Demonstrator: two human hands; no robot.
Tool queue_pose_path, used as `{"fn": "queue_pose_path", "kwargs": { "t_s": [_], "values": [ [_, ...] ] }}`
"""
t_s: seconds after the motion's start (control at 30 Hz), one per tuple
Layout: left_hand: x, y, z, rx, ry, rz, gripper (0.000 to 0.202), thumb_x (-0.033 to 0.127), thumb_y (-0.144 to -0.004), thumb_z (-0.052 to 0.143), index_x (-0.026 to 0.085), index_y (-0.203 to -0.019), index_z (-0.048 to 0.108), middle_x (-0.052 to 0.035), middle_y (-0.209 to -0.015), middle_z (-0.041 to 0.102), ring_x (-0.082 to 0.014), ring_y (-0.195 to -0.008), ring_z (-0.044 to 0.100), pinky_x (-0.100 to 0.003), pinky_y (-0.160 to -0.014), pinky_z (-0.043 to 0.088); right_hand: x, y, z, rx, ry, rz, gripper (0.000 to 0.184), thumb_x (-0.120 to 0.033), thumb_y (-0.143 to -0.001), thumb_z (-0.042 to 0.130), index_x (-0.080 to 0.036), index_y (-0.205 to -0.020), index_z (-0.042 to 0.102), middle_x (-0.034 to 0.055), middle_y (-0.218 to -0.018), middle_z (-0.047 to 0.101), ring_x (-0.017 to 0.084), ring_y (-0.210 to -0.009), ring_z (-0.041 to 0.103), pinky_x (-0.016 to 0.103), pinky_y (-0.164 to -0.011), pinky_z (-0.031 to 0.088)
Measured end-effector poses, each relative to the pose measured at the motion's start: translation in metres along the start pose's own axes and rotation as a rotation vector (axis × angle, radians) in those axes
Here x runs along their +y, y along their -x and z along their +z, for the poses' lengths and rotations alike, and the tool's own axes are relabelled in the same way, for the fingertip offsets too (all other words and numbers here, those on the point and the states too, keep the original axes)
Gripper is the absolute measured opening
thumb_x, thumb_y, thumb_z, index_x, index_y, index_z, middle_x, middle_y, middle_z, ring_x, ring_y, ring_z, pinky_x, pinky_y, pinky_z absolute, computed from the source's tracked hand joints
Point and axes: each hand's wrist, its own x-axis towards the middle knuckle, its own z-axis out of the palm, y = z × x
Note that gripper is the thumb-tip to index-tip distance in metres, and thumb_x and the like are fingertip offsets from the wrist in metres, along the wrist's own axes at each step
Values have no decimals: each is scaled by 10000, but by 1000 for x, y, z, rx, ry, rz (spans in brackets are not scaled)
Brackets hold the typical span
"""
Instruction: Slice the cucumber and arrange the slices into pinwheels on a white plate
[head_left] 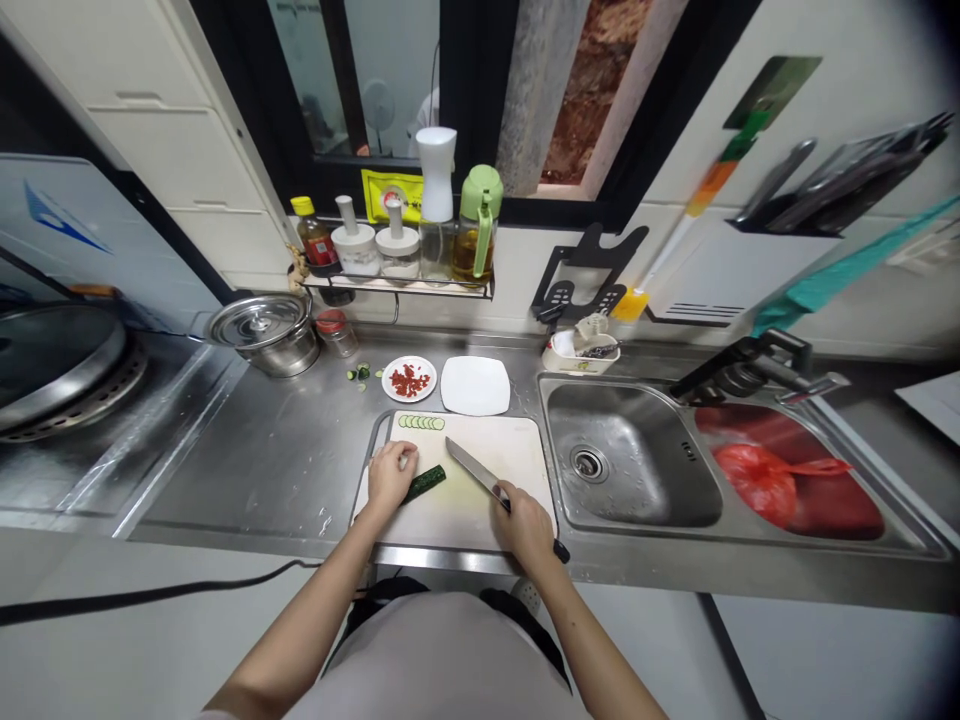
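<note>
A kitchen knife (pixel 474 466) is in my right hand (pixel 525 522), its blade slanting up and left over the white cutting board (pixel 480 530). My left hand (pixel 391 476) is closed beside a piece of dark green cucumber (pixel 426 484), its thumb and fingertips drawn together; what they hold, if anything, is too small to make out. The cucumber's near end runs in beside my left hand and is partly hidden. Along the board's far left edge lies an overlapping row of pale cucumber slices (pixel 421 423).
Behind the board stand a plate of chopped red pieces (pixel 409 380) and a white square plate (pixel 475 386). Cucumber scraps (pixel 363 371) lie left of them. A lidded steel pot (pixel 264 335) is farther left. To the right is a double sink (pixel 630 450) with a red bag (pixel 757 485).
</note>
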Motion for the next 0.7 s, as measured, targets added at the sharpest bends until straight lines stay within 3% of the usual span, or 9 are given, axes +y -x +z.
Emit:
{"fn": "queue_pose_path", "kwargs": {
  "t_s": [0.13,0.27,0.7],
  "values": [
    [-2,17,2,-27,-42,107,170,294,-867,535,240,-885,695,-38,-970,699,-201,-935,610,-332,-876,428,-3,-1,-1,-23,-4,6,339,-335,-952,395,-260,-1227,577,57,-1079,698,193,-954,644,266,-765,384],
    [-2,26,5,-44,-67,131,178,285,-879,524,245,-891,698,-42,-963,698,-204,-944,611,-344,-882,428,-4,0,-5,-64,16,14,364,-334,-951,396,-265,-1276,546,64,-1080,702,195,-974,644,267,-769,383],
    [4,27,12,-129,-35,336,238,320,-921,507,257,-1018,714,-48,-1016,691,-193,-979,600,-349,-896,438,-23,2,-7,-189,14,-45,332,-313,-986,306,-176,-1112,582,106,-968,710,208,-893,655,265,-689,352]
  ]
}}
